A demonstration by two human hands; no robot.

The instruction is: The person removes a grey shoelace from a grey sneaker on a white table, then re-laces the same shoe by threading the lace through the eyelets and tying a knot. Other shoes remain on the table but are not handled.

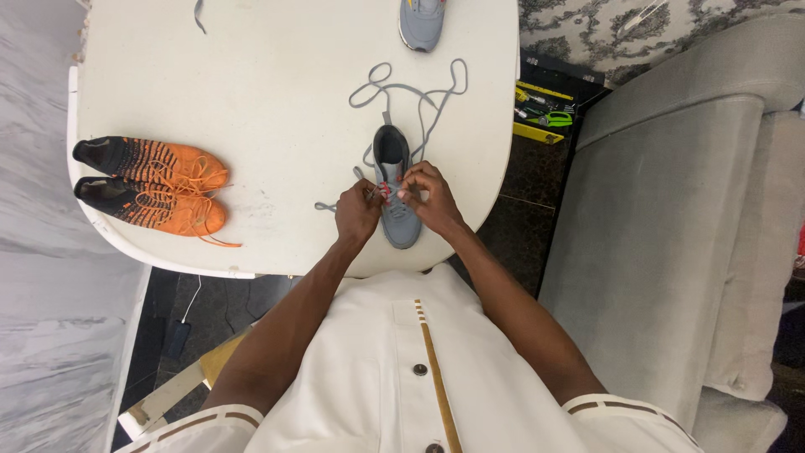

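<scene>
A grey sneaker (394, 155) lies on the white table (277, 101) near its front edge, toe toward me. Both hands work at its lace holes. My left hand (358, 214) pinches the grey shoelace (419, 96) at the shoe's left side. My right hand (429, 197) grips the lace at the shoe's right side. The rest of the lace trails in loose loops over the table beyond the heel.
A pair of orange and black football boots (151, 184) lies at the table's left edge. Another grey sneaker (421, 21) sits at the far edge. A grey sofa (671, 210) stands to the right. Tools (545, 113) lie on the dark floor.
</scene>
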